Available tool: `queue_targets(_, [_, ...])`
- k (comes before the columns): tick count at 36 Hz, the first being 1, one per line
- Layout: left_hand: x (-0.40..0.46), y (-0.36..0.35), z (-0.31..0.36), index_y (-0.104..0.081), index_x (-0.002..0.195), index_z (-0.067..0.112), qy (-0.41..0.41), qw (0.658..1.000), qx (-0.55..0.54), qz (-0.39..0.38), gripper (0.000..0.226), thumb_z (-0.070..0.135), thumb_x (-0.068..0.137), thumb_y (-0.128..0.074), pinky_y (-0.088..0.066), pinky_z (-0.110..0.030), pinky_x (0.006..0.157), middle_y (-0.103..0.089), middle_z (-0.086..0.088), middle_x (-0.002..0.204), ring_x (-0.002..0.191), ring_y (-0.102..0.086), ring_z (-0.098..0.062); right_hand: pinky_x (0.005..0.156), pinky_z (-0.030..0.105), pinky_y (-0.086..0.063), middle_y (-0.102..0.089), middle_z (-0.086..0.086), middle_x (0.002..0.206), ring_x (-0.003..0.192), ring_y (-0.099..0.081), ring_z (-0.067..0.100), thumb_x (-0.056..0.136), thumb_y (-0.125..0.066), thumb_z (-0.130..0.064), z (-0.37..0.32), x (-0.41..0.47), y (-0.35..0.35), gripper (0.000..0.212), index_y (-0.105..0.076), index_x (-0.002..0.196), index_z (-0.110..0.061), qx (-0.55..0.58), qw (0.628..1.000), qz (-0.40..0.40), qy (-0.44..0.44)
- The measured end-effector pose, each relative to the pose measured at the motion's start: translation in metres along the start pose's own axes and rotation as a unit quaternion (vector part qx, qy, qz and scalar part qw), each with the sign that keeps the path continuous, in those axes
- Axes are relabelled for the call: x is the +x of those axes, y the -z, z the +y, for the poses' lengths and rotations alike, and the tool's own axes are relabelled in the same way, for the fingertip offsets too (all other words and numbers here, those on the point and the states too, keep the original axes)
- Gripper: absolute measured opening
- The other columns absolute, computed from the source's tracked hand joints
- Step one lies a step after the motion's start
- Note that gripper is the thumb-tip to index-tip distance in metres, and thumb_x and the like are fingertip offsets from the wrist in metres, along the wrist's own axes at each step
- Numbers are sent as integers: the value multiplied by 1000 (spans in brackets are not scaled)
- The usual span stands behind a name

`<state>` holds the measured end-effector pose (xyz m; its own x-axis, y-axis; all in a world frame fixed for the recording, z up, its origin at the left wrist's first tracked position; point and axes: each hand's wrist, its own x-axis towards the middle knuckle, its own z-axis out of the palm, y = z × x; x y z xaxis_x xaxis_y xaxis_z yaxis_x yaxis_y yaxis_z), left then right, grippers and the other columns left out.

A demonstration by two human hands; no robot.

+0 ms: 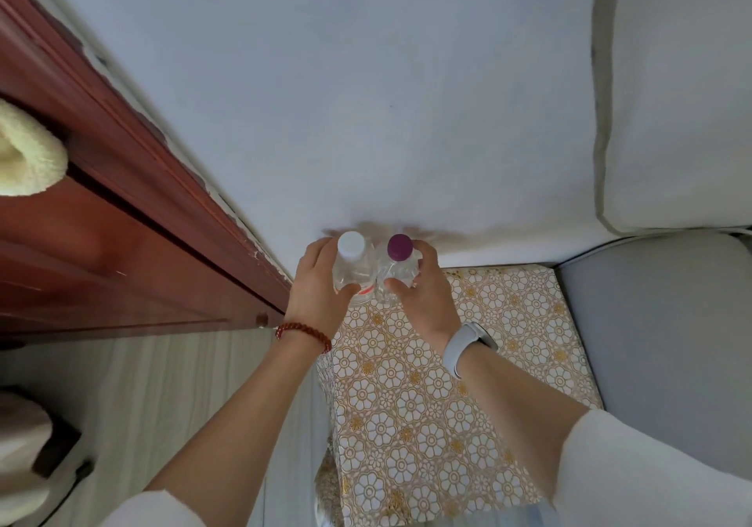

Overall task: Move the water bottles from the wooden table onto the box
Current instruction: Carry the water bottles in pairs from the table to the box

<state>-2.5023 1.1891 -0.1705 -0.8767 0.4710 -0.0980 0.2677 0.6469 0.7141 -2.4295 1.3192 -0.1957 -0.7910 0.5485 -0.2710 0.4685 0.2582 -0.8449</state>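
Observation:
Two clear water bottles stand upright side by side at the far left corner of the box [468, 363], which is covered in a white and gold flower-patterned cloth. The white-capped bottle [353, 266] is on the left, gripped by my left hand [321, 286]. The purple-capped bottle [399, 266] is on the right, gripped by my right hand [423, 294]. The bottles touch each other. Their bases are hidden behind my fingers, so I cannot tell whether they rest on the box. The wooden table is not in view.
A white wall [366, 99] rises directly behind the box. A dark red wooden door or cabinet [122, 221] runs along the left, with a cream fluffy item [28, 152] hanging on it. A grey cushioned seat [659, 343] adjoins the box's right side. Pale floor lies at the lower left.

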Motion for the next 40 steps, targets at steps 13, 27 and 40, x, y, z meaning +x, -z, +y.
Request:
queue_targets(13, [-142,60,0,-44,131,9,181,978,-44,90,46,14,87,-55,-29,-17,97,-47,-8,134,125,-44,-19,70,12,-39,-54,-4,108,103,-54,12,93,-47,-19,-55,-129,-2,27,-51,119,-14,25,987,-138,-80])
queue_targets(27, [-495,266,-92,-48,129,18,372,883,65,279,46,37,88,-52,-39,-46,100,-50,-7,132,121,-46,-27,83,28,-46,-65,11,99,97,-62,26,91,-49,-13,-193,-412,-169,23,-58,111,-7,-139,875,-421,195])
queue_targets(40, [-1041,286,-89,-53,124,11,602,603,2,524,40,29,88,-54,-39,-36,97,-55,-13,124,114,-52,-29,71,21,-37,-56,0,97,88,-50,13,94,-45,-19,-191,-910,-299,26,-57,115,-10,-225,587,-684,369])
